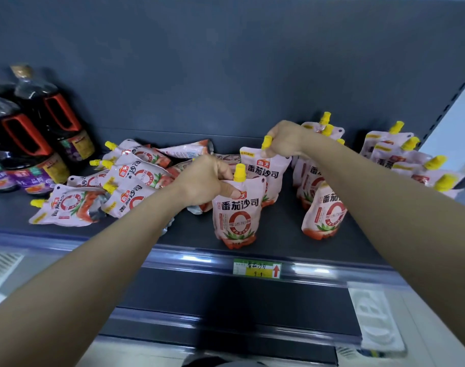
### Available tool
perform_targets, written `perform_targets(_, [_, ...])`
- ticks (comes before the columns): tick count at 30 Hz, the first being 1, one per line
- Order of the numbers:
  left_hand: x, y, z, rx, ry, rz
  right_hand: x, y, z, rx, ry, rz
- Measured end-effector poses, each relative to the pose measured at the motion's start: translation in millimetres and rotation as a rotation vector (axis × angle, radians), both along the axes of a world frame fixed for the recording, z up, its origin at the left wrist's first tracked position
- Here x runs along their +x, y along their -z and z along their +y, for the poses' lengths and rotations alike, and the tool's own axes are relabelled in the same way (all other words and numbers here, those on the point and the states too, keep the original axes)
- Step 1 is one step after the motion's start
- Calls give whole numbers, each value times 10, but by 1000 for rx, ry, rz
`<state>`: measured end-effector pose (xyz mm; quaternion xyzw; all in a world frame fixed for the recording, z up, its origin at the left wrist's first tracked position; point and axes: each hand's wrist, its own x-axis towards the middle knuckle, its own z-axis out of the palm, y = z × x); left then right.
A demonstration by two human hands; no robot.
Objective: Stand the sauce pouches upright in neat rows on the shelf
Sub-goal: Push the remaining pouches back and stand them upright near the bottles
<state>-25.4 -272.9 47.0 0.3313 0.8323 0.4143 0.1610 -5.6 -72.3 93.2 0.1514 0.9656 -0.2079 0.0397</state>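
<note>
Above the price tag (256, 268) on the shelf (189, 231) edge, the front tomato sauce pouch (236, 215) stands upright. The left hand (204, 181) pinches its top beside the yellow spout, thumb on its face. Just behind, the right hand (284, 140) grips the second pouch (265, 170) by its top. The right forearm partly hides the standing rows (324, 210). A toppled heap (114, 186) lies left; the dark sauce bottles (40, 123) are cut off.

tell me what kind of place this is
Most likely a supermarket aisle: a price tag sits on the front edge of the shelf, many identical sauce pouches are stocked on it, and dark sauce bottles stand at the left.
</note>
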Motion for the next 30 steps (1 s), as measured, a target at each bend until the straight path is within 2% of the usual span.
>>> perform_targets(12, [214, 16, -1, 77, -34, -51, 63, -67, -71, -134, -116, -125])
perform_targets(16, [240, 33, -31, 49, -57, -13, 73, -105, -75, -108, -136, -144])
perform_targets(24, [265, 75, 13, 143, -67, -51, 80, -122, -96, -86, -158, -171])
perform_targets(30, [196, 5, -51, 85, 45, -133, 165, -282, -83, -108, -217, -283])
